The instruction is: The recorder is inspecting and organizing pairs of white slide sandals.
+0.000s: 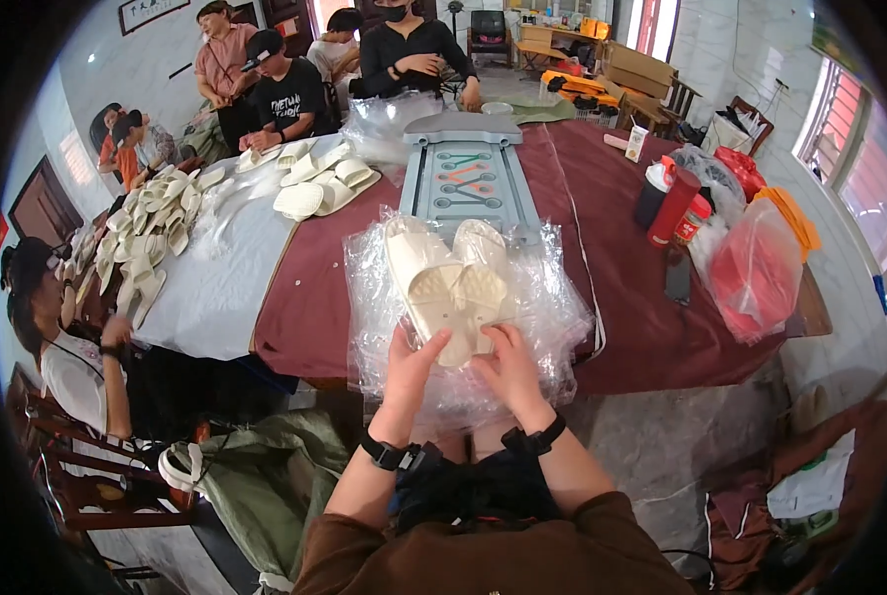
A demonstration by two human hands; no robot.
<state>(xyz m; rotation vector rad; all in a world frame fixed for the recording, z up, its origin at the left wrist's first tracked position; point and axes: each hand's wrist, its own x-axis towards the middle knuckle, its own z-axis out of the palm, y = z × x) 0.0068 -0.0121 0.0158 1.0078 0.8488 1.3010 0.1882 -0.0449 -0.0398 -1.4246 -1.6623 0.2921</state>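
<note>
We have a pair of cream slippers (456, 283) between our hands at the near edge of the table (299, 297). Our left hand (411, 364) is closed on the near end from the left, our right hand (510, 369) from the right, with fingers partly hidden; we cannot tell how tightly they press. From this grip the pair stretches away from us: its long axis runs near to far, the near ends meeting between our hands and the far ends spreading apart. Neither hand is clearly nearer the pair. The slippers lie over clear plastic bags (552, 332), which show on both sides, and just beyond the far ends we see a grey panel (510, 164).
</note>
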